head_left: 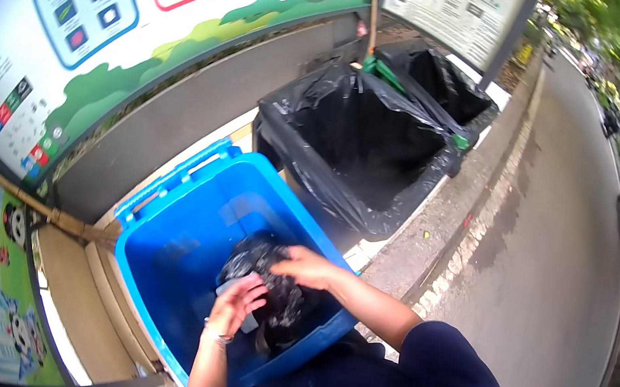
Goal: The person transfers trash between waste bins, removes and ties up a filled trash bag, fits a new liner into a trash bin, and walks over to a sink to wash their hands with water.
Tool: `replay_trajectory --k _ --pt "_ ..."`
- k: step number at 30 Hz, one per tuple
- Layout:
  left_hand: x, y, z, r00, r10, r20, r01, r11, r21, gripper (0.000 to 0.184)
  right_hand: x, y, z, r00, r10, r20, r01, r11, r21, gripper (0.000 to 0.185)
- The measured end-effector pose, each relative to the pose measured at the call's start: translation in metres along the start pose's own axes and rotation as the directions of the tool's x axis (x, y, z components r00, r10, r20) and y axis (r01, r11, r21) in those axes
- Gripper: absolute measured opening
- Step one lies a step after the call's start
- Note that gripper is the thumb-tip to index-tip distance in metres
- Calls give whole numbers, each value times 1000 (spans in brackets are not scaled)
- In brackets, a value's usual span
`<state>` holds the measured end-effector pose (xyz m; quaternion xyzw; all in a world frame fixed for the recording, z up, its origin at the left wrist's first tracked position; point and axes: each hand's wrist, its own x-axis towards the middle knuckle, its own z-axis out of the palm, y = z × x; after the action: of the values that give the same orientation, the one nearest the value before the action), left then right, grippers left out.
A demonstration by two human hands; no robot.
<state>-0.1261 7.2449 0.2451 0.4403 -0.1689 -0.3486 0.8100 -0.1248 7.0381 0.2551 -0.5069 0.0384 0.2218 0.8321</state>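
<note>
A blue bin (158,316) stands open below me. Inside it lies a crumpled black plastic bag (283,304), bunched up toward the near right side. My left hand (234,305) is above the bag's left edge, fingers apart and nothing gripped. From the right, my right hand (307,267) reaches over the bag with fingers stretched toward its top; whether they press on the plastic is hard to see. A greyish flat piece (249,323) shows beside the bag, partly hidden behind my left hand.
Two bins lined with black bags (288,128) (458,95) stand beyond the blue one. A green item with a wooden handle (373,20) leans between them. Sign boards (96,100) rise at the left. A kerb (441,240) and a road (550,275) run along the right.
</note>
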Motion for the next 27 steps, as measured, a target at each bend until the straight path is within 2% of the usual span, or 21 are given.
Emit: replay_trajectory --k 1,2,3,4,5,7,9,10,11,12,13,15,16,17,20,22,23,24,25,26,27 --pt "3 3 -4 997 67 41 -59 984 -167 52 -2 3 3 997 23 79 -21 999 -26 23" --pt "5 1 -8 997 37 -72 -47 989 -141 52 -8 -3 13 995 -4 103 4 1000 4 23" --pt "6 -3 -10 977 -29 -211 -8 985 -170 36 -13 -11 22 991 -31 128 27 999 32 24" --pt "7 -7 -6 962 -42 -271 36 999 -28 31 -11 -12 21 998 -66 5 65 964 -257 22" --pt "7 -11 0 943 -43 -331 85 990 115 28 -5 -7 20 969 -242 -43 195 863 -466 27" --pt "6 -15 15 911 -41 -411 139 967 212 22 -6 -6 18 899 -435 -47 279 651 -706 32" --pt "5 -18 25 909 22 -417 64 979 191 20 -6 1 23 894 -433 -115 244 685 -686 36" --pt "5 -20 29 914 19 -406 68 978 198 20 -7 2 24 910 -399 -110 210 674 -708 35" --pt "5 -21 31 909 87 -408 4 976 217 22 -6 3 25 927 -362 -100 180 660 -729 35" --pt "4 -21 32 897 157 -412 -61 970 237 24 -5 6 25 938 -341 -69 197 685 -701 31" --pt "4 -19 32 898 161 -410 -62 968 244 24 -4 9 24 936 -346 -66 204 685 -699 31" --pt "3 -16 31 882 140 -451 -25 968 251 25 -1 16 21 986 -164 4 149 880 -451 27" --pt "4 -15 31 868 129 -480 -15 972 235 25 -2 17 23 970 -244 -2 219 876 -429 24" --pt "5 -16 30 866 129 -484 -14 972 234 25 -3 16 22 971 -240 0 217 877 -429 24" --pt "2 -17 28 859 165 -484 -10 952 307 24 -10 4 20 930 -362 -57 216 668 -712 23" --pt "0 -22 30 853 170 -493 7 942 336 29 -11 13 19 909 -406 -93 259 727 -636 24" --pt "-1 -24 32 851 184 -492 -6 940 342 31 -14 15 23 917 -373 -140 230 782 -580 23" --pt "-3 -25 35 847 175 -502 -30 958 284 32 -17 13 29 906 -394 -156 211 739 -640 19" --pt "-5 -26 32 856 166 -490 -28 961 276 33 -14 17 29 920 -349 -177 224 841 -492 16" --pt "-8 -24 35 862 180 -474 -50 961 273 34 -10 21 22 924 -338 -179 226 860 -458 15" --pt "-11 -25 33 871 175 -459 -45 959 280 34 -14 12 24 929 -298 -219 161 860 -485 15"
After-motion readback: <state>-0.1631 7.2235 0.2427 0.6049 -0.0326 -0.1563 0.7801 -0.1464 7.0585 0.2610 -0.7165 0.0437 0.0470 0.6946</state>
